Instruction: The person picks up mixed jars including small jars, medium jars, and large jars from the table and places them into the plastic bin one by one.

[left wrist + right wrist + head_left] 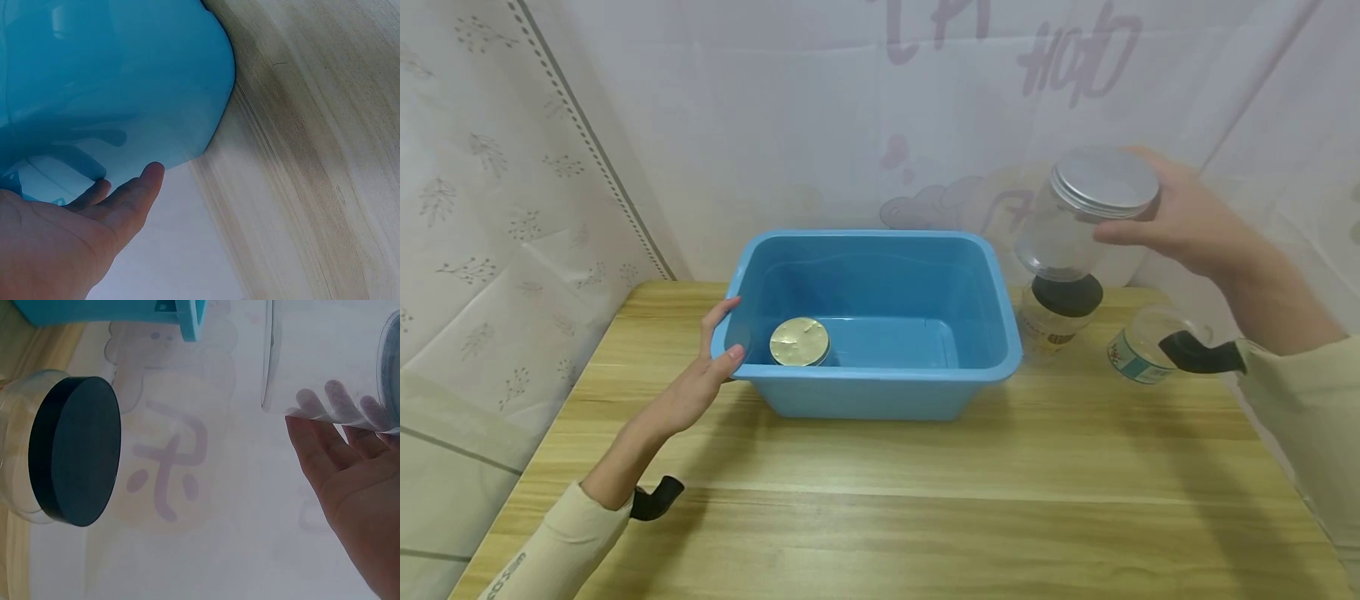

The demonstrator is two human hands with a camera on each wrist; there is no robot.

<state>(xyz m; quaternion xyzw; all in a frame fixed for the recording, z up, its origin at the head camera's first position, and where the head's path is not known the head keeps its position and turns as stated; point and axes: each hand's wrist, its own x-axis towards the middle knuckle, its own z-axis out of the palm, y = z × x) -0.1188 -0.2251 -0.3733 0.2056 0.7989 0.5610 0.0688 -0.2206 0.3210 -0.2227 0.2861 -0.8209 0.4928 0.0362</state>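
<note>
A light blue plastic tub (872, 396) stands on the wooden table. My left hand (696, 387) grips the tub's left rim, its thumb over the edge; in the left wrist view its fingers (134, 197) lie along the outer wall. My right hand (1180, 212) holds a clear jar (1060, 237) with a silver screw lid (1108, 179) in the air, right of the tub. Behind the clear wall of the jar, fingertips show in the right wrist view. Inside the tub, at the front left, is a round container with a gold top (800, 342).
A clear jar with a black lid (1067, 295) stands just right of the tub, below the raised jar. Farther right is a clear jar with a teal label (1138, 358). A printed white cloth (820, 125) hangs behind the table (880, 517).
</note>
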